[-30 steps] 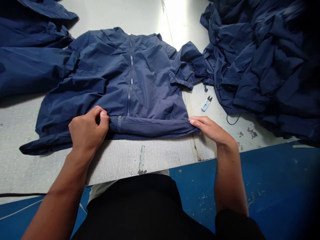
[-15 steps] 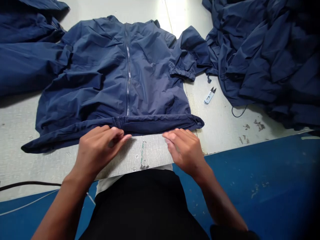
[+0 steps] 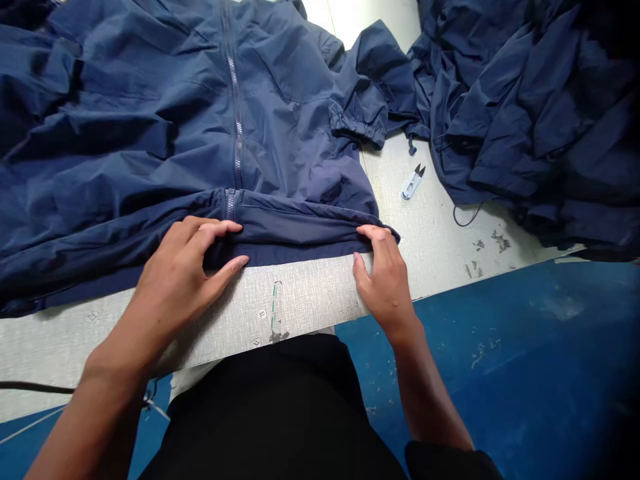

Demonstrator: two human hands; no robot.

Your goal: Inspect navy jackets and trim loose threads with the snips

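Observation:
A navy zip-up jacket (image 3: 295,120) lies front side up, its zipper (image 3: 238,133) running down to a turned-up hem (image 3: 300,227). My left hand (image 3: 175,263) is open on the hem just left of the zipper's lower end, thumb and forefinger apart. Near the hem's right end, my right hand (image 3: 384,277) rests with its fingertips on the fabric and its thumb spread away at the lower edge. Neither hand is closed round the cloth. The left hand's palm and some of its fingertips are hidden.
Thread snips (image 3: 413,182) lie right of the jacket. A heap of navy garments (image 3: 520,133) with a cord loop covers the table's (image 3: 320,293) right side. A dark cable (image 3: 35,387) crosses at lower left. The table's front edge drops to a blue floor (image 3: 525,347).
Both hands have opened and moved up onto the hem, the right one also further right. The hem now lies wider and flatter. The view has shifted, bringing the jacket nearer.

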